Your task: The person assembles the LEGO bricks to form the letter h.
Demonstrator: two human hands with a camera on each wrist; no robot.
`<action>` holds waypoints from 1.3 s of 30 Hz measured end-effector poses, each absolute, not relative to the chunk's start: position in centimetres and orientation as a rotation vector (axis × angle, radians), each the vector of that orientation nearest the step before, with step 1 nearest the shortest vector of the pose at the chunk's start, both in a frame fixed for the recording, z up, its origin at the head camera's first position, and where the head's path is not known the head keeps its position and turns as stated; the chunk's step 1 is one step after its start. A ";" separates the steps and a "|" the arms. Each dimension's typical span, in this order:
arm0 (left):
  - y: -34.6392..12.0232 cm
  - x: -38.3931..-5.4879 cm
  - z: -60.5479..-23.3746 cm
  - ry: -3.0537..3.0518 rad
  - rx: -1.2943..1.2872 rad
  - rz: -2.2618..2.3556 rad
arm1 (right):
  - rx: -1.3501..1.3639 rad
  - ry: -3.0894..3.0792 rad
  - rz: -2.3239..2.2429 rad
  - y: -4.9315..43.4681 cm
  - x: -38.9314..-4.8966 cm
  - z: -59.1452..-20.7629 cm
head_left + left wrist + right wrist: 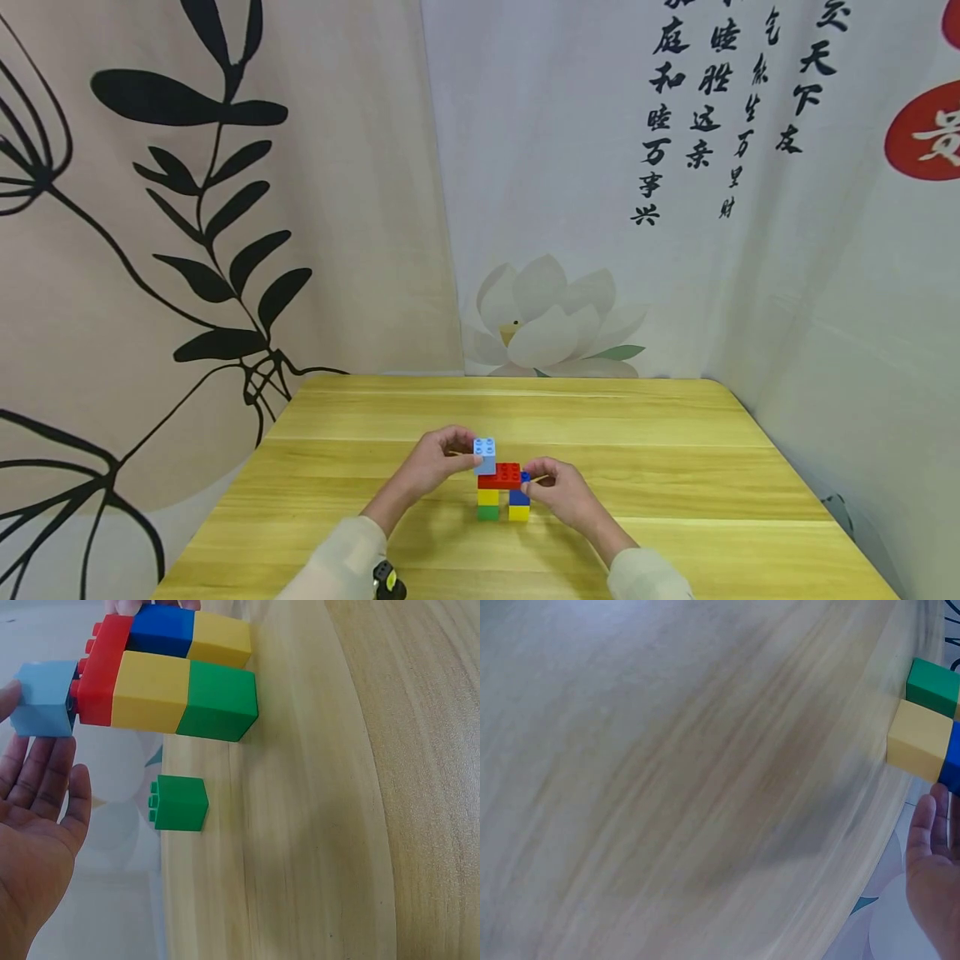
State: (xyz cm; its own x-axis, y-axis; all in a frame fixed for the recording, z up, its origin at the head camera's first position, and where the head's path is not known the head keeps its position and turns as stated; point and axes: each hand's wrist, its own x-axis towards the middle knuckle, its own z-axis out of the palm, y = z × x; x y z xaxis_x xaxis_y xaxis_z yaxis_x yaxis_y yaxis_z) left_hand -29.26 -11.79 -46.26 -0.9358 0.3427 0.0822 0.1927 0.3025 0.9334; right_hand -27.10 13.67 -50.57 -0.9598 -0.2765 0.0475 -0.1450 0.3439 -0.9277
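Observation:
A small structure of toy building blocks stands on the table. A red block (499, 477) bridges two columns: a yellow block (488, 497) on a green block (488, 513) at left, a blue block (519, 498) on another yellow block (519, 513) at right. My left hand (437, 460) pinches a light blue block (45, 699) at the red block's left end, with the thumb on its near side. Whether its studs are fully seated I cannot tell. At the right end, my right hand (564, 493) holds the blue block between thumb and fingers; its fingertips are partly hidden.
A loose green block (180, 803) rests on the table (337, 500) beyond the structure in the left wrist view; the head view does not show it. Printed curtains (360, 208) hang behind the table. A dark watch-like device (388, 581) is by the left sleeve.

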 end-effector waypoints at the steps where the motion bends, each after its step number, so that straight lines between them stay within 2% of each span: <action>1: -11.8 -29.3 -46.3 2.427 0.503 1.705 | -0.389 2.477 -1.689 13.7 -27.1 -50.5; 9: -11.4 -29.3 -46.5 2.424 0.575 1.690 | -0.377 2.478 -1.693 13.6 -27.0 -50.4; 39: -11.3 -29.2 -47.2 2.419 0.550 1.728 | -0.370 2.485 -1.684 13.5 -26.9 -50.4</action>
